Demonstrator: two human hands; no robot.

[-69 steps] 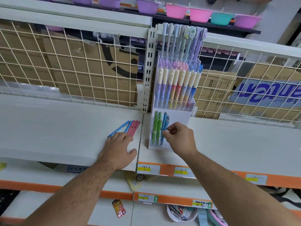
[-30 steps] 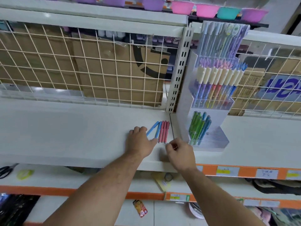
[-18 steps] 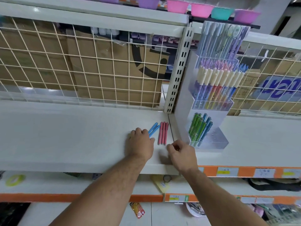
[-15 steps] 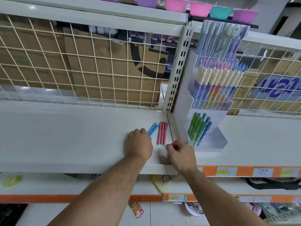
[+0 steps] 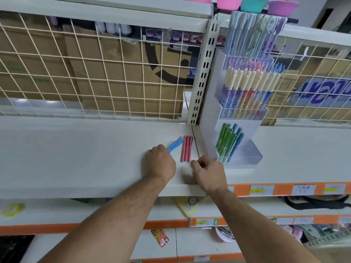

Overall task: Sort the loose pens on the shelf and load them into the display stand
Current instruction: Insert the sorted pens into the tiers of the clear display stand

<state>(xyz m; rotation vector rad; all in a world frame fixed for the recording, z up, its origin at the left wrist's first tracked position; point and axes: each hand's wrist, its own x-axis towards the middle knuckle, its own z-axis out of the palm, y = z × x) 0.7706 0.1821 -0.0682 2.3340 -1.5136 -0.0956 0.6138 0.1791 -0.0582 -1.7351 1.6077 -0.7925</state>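
Left of the stand (image 5: 209, 103), pink pens (image 5: 186, 148) lie just beside its base, with blue pens (image 5: 175, 144) beyond them, their near ends under the curled left hand (image 5: 160, 162). Farther left the shelf (image 5: 76, 149) is open. The right hand (image 5: 208, 172) blocks the stand's left front corner. A post (image 5: 203, 73) rises at its back left, and a grid (image 5: 95, 73) closes the back. Right of the stand the shelf is open.
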